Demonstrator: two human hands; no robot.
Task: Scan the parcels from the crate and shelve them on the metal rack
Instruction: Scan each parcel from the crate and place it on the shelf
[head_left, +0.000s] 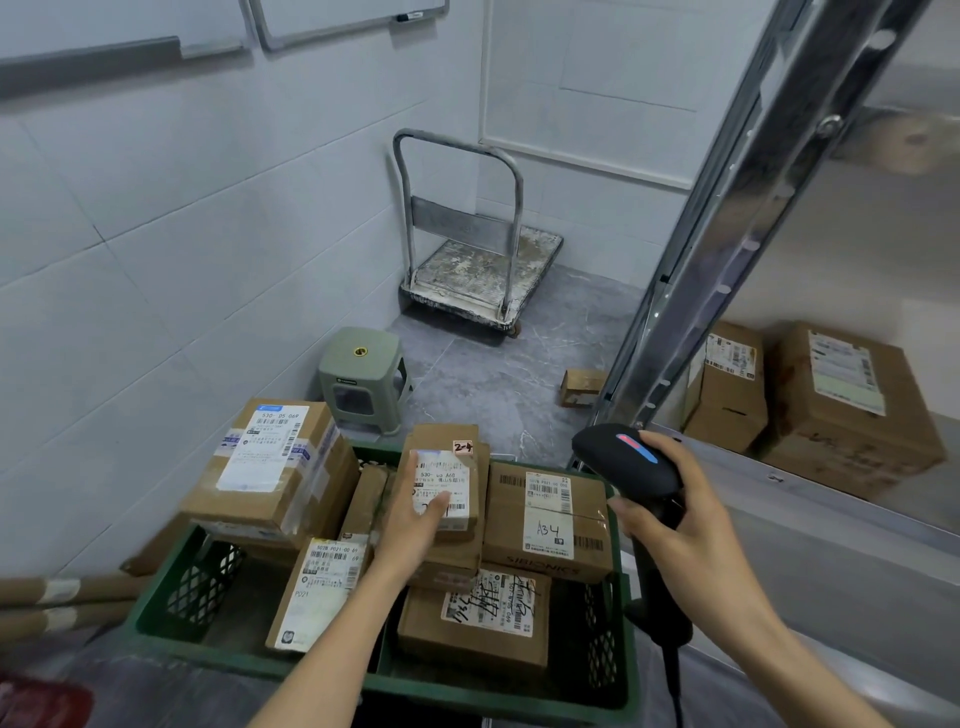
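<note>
Landmark: green crate (218, 659), near bottom of the head view.

- Left hand (410, 535): over the crate's middle, fingers fairly straight and together, fingertips lying flat on the white label of the upright parcel (441, 483) marked "2-4". Cannot tell where the thumb sits.
- Right hand (675, 525): just past the crate's right rim, fingers curled round the grip of a black scanner (623, 457). Scanner head tilts toward the crate; a red and blue strip shows on top.
- In the crate: "A34" parcel (545, 525) touching the right side of the upright parcel; scribbled parcel (478, 618) in front of both, lying lower; slim parcel (317, 592) leaning in the crate's left half; large parcel (270, 467) propped on the far-left corner, tilted.
- Right of the crate: metal rack (753, 208), upright post slanting across the view. Two shelved parcels (852, 410) stand side by side on its shelf.
- Beyond the crate: grey-green stool (361, 374) just behind the far rim, small box (582, 387) on the floor by the rack's foot, platform trolley (483, 270) well apart, in the corner.
- Left of the crate: cardboard tubes (67, 592) lying near it.
</note>
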